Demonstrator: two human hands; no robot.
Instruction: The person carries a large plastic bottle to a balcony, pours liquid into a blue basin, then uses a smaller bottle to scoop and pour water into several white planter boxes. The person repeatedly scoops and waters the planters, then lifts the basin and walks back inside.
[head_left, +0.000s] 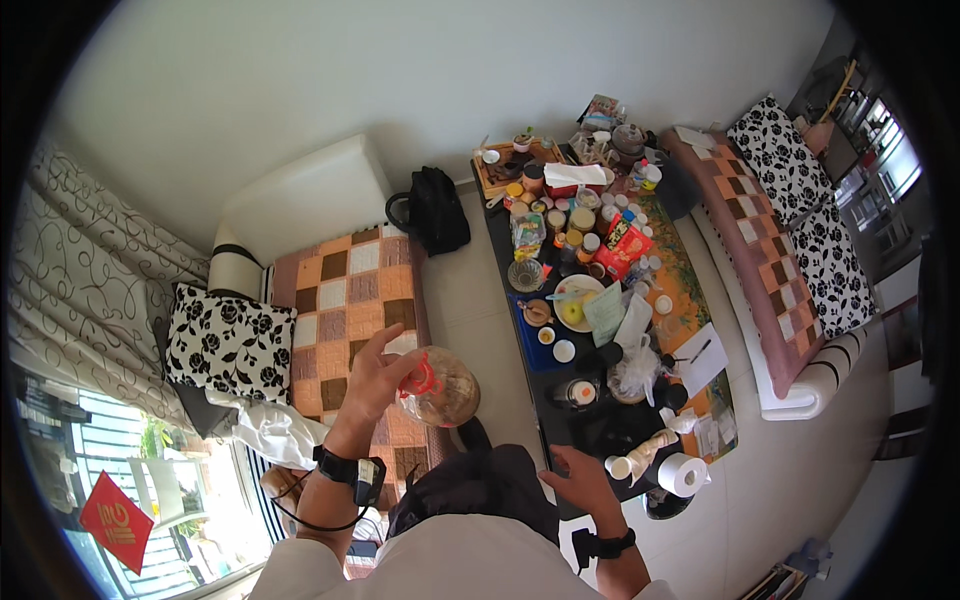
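Observation:
My left hand (382, 375) grips the red handle (424, 377) at the top of a large clear jar (446, 390). Brownish contents show through the jar's wall, and it hangs over the gap between the sofa and the table. My right hand (577, 478) is beside the near left edge of the black table (555, 442), fingers spread, with nothing in it. A jar with a whitish lid (581, 392) stands on the table beyond that hand. To its right are a toilet paper roll (681, 474) and a whitish cup (619, 467).
A sofa with a patchwork cover (341, 289) lies at left, a black backpack (435, 210) by its far end. Jars, a fruit plate (577, 300), a blue tray (534, 352) and a red snack packet (622, 247) crowd the table. Another sofa (750, 262) stands at right.

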